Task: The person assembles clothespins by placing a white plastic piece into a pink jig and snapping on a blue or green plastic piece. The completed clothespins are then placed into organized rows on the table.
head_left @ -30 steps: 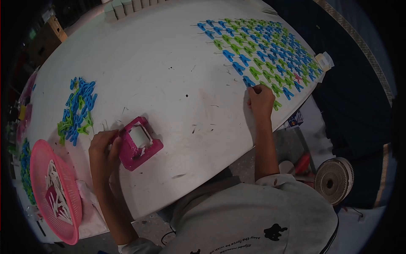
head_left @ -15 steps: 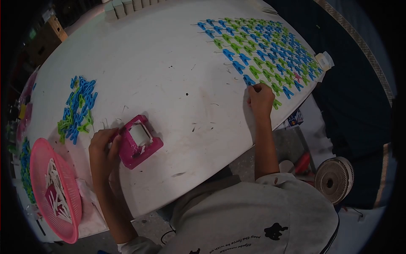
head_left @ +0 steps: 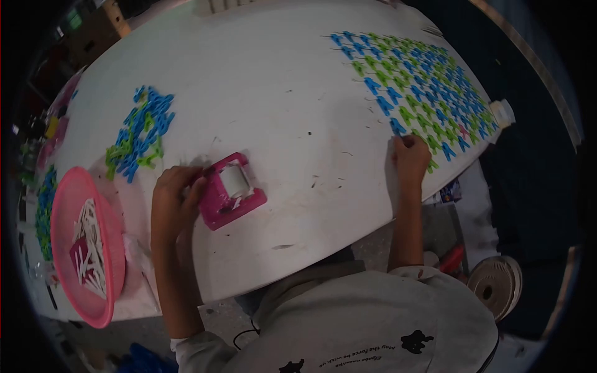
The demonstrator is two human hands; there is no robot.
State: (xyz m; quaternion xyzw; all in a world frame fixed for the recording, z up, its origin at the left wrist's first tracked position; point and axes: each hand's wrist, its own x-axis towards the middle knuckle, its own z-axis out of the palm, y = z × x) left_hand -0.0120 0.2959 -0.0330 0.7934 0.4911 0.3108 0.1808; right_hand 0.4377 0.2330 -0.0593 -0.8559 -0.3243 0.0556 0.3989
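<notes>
My left hand (head_left: pixel 176 202) is at the left side of a pink dispenser (head_left: pixel 217 202) that bears a white roll (head_left: pixel 235 181). Its fingers are bent together by the dispenser's edge, and whatever they hold is too small to make out. My right hand (head_left: pixel 411 160) rests on the table with closed fingers, at the near left corner of a wide array of clips. Its fingertips come up against a blue clip (head_left: pixel 398 127) in the outermost row. Anything between those fingers is hidden.
Blue and green clips lie in slanting rows on the white table (head_left: pixel 280 143). A loose clip pile (head_left: pixel 142 133) is at the left. A pink basket (head_left: pixel 115 267) holds white strips. A white container (head_left: pixel 501 113) stands at the right edge; a fan (head_left: pixel 494 289) is below.
The camera view has turned, so the table and its things appear shifted to the right. Both hands keep nearly the same places beside the dispenser and the clip array.
</notes>
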